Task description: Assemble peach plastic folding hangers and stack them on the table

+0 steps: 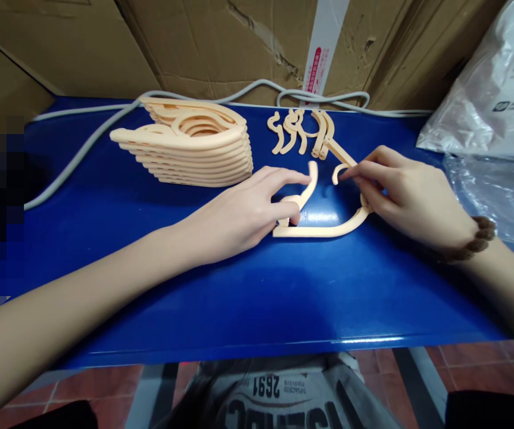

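Note:
Cream plastic pieces lie under both my hands on the blue table. My left hand (257, 208) has its thumb and fingers closed around the left end of a curved cream piece (328, 232). The fingers of my right hand (404, 190) pinch cream parts at that piece's right end, beside a small hook (338, 173); a straight bar (340, 152) extends from there up to the left. A neat stack of cream hanger-shaped pieces (194, 149) sits behind my left hand. Several small curved pieces (290, 131) lie at the back, behind the gap between my hands.
A grey cable (91, 143) runs along the back and left of the blue table (248, 310). Cardboard boxes (230, 47) stand behind it. Clear plastic bags (484, 89) lie at the right. A dark brown band circles my right wrist.

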The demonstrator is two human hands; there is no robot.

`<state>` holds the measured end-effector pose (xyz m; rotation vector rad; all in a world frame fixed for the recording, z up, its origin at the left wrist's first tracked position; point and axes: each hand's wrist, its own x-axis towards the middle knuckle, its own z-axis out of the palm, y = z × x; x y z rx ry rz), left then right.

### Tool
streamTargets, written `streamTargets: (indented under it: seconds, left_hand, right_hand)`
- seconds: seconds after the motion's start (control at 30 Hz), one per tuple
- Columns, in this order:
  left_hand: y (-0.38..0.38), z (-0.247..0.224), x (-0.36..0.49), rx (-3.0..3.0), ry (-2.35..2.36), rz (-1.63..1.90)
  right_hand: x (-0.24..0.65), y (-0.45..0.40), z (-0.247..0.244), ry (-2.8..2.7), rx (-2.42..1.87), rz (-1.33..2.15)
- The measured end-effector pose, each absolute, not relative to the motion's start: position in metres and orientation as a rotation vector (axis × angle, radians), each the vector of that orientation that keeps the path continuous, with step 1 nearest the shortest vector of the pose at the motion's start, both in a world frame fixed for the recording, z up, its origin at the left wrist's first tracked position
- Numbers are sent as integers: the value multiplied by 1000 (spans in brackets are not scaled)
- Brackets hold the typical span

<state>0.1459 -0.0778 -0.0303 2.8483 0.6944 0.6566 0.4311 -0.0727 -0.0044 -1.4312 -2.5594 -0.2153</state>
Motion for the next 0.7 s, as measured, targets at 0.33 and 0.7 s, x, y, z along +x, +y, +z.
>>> streamTargets:
  seconds: [0.33, 0.7]
  left_hand:
    - [-76, -30, 144, 2934, 715, 634]
    - [-82, -25, 147, 2986, 662, 613]
  right_hand:
    - [429, -76, -2, -2627, -1423, -280]
    - [430, -75, -5, -2626, -1433, -205]
